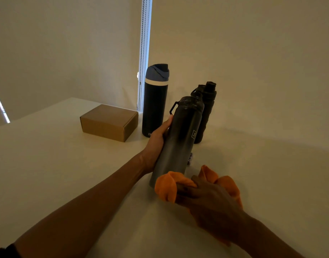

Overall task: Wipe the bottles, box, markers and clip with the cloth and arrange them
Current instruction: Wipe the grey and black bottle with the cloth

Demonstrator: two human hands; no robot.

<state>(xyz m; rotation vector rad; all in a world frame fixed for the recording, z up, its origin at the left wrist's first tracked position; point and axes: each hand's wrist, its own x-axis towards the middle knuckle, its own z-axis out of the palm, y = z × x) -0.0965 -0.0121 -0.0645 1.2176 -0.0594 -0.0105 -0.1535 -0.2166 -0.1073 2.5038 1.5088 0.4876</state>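
The left hand (156, 144) is wrapped around the middle of a dark grey water bottle (180, 144). The bottle is tilted, with its black lid and loop handle leaning away and to the right. The right hand (208, 197) is clenched on a bunched orange cloth (165, 188), pressing it against the bottle's lower end. The cloth hides the base, so whether the base touches the white table (63, 175) cannot be told. Just behind the lid stands an upright black sports bottle (208, 110), partly hidden by the held bottle and very close to it. To its left, a taller navy bottle with a blue lid (156, 103) stands upright at the back edge by the wall, with the left hand's thumb near its base. A closed cardboard box (109, 121) lies just beside the navy bottle, its far corner close to the table's back edge. The table's left edge runs diagonally from that back corner toward the near left. A broad stretch of tabletop spreads between that edge, the box and the left forearm, and another stretch lies to the right of the black bottle. A small pale striped thing (189, 158) pokes out just right of the held bottle, too hidden to name. A bead chain (144, 53) hangs against a bright window strip behind the navy bottle.
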